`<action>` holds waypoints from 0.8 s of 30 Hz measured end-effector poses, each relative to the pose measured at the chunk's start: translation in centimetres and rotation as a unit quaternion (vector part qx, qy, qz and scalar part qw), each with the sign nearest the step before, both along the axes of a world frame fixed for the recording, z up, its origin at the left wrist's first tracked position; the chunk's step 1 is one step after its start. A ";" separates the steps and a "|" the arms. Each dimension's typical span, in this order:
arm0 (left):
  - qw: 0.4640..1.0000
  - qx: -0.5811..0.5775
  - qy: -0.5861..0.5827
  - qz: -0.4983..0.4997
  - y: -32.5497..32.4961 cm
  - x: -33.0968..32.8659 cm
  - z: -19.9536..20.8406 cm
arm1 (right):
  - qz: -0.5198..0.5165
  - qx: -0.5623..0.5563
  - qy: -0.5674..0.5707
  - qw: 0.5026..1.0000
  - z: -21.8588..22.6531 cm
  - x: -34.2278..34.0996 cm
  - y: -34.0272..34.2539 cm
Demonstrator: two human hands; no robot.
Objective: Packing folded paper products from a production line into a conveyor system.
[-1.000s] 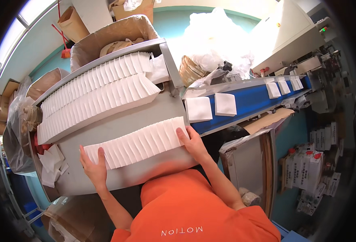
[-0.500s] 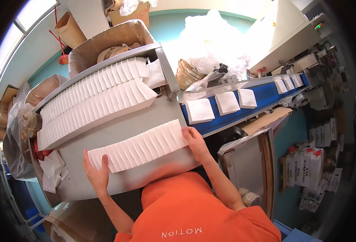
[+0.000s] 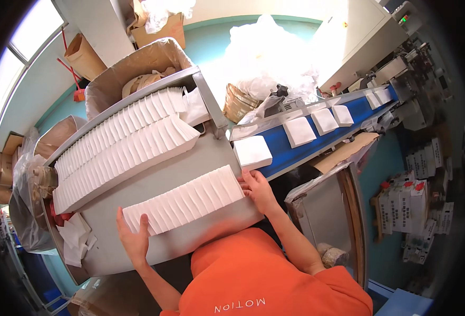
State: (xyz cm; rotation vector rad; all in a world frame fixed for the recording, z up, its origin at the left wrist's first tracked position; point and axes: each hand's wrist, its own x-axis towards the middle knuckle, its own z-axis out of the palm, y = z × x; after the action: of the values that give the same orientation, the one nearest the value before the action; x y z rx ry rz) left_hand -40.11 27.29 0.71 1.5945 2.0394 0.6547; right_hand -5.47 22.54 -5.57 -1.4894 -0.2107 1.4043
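Napkin row [image 3: 185, 200] sits on the table [image 3: 164, 171], running between both hands. Left hand [image 3: 134, 243]: thumb and fingers spread apart at its left end. Right hand [image 3: 261, 196]: fingers bent at the right end; can't tell if they're pinching or just touching. Should be light, soft, easy to crease; likely to sag or spill mid-row if lifted slack. Best hold: both ends, even inward squeeze, no fingertip digging.

One napkin row [image 3: 185, 200] sits up front on the tabletop [image 3: 211, 152], two more rows [image 3: 122, 155] are behind it, loose sheets [image 3: 75, 239] lie off to its left, napkin stacks [image 3: 299, 131] are on the conveyor [image 3: 281, 154] over right.
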 end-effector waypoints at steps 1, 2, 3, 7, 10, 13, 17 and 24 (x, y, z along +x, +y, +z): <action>1.000 0.002 -0.007 -0.006 0.0 0.1 -0.2 | 0.101 0.035 -0.108 0.988 0.4 -0.6 0.1; 1.000 0.003 -0.014 -0.013 -0.1 0.1 -0.4 | 0.199 0.067 -0.213 0.954 1.7 -1.9 0.1; 1.000 0.002 -0.015 -0.018 0.0 0.4 -0.2 | 0.226 0.050 -0.306 0.924 2.5 -3.0 0.3; 0.999 0.017 -0.034 -0.005 0.0 0.5 -0.3 | 0.162 0.032 0.077 0.983 -0.9 -2.4 -0.3; 0.999 0.018 -0.034 0.007 0.0 0.1 -0.3 | 0.192 -0.039 0.070 0.978 -0.9 0.1 -1.3; 1.000 0.015 -0.026 -0.003 -0.1 -0.2 -0.7 | 0.068 -0.026 0.082 0.994 -0.2 0.4 -1.3; 1.000 0.002 -0.026 -0.014 -0.2 0.7 -0.2 | 0.005 0.008 0.100 0.995 0.6 -0.2 -0.1; 0.999 -0.004 -0.031 -0.014 -0.4 1.0 -0.1 | 0.292 0.045 -0.254 0.921 2.9 -3.8 1.9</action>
State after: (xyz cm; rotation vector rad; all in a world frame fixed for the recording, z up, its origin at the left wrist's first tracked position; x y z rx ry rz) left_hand -39.11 26.91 0.62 1.5747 1.9694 0.6777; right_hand -9.29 24.39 -2.70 -1.7720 -1.1083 1.3928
